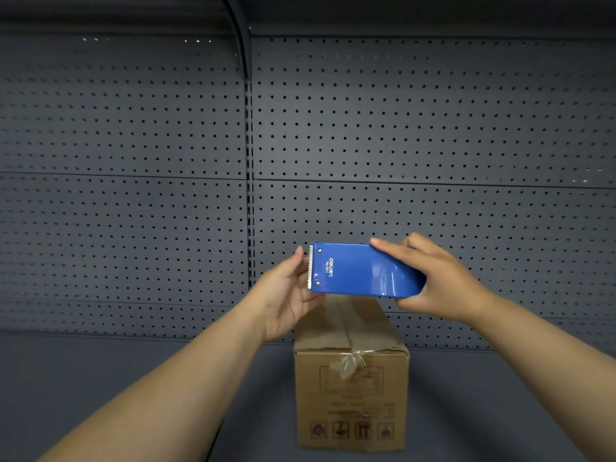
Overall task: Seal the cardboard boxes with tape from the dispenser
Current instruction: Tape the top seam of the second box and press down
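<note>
In the head view, a blue tape dispenser (363,270) is held in the air above a cardboard box (351,388), with its serrated blade end turned to the left. The rear of the dispenser is gripped by the right hand (433,278), whose fingers are wrapped over its top. The blade end is touched by the left hand (286,295), held loosely spread, the thumb at the upper corner and the fingers below. The box is stood on a dark grey shelf (133,378), its top flaps closed and crumpled tape (348,363) stuck at its front edge. A perforated back panel (133,128) is seen behind.
</note>
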Demonstrator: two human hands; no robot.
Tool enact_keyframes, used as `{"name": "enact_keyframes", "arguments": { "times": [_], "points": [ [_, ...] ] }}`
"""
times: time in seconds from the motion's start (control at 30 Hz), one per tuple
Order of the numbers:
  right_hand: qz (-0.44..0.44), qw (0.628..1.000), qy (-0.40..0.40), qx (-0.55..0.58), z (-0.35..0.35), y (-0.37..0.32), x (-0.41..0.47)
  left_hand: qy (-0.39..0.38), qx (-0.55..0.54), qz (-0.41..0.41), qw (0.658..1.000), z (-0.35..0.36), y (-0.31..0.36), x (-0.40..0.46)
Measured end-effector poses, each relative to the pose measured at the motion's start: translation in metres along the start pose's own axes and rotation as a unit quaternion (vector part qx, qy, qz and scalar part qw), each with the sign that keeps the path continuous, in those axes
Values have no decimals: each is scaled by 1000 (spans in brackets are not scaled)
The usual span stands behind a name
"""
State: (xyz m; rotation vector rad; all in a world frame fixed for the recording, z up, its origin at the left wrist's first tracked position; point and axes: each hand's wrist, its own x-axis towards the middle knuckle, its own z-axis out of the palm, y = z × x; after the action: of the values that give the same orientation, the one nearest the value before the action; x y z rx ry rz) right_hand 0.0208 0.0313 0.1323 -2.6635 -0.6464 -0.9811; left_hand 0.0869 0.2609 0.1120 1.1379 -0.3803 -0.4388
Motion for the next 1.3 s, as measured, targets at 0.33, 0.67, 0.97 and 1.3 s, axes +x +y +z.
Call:
{"name": "enact_keyframes", "arguments": {
  "times": [0.33, 0.67, 0.97, 1.3],
  "points": [
    [-14, 1000, 17, 10, 9, -8, 3, -34, 15, -4, 999, -24, 7, 1],
    [-40, 998, 33, 22, 13, -12, 6, -38, 13, 27, 999, -11, 8, 6],
    [-34, 997, 47, 44, 10, -4, 5, -55, -56, -14, 997, -13, 3, 14],
    [-21, 998, 41, 41, 5, 5, 2, -85, -31, -30, 995, -22, 9, 9]
  ]
}}
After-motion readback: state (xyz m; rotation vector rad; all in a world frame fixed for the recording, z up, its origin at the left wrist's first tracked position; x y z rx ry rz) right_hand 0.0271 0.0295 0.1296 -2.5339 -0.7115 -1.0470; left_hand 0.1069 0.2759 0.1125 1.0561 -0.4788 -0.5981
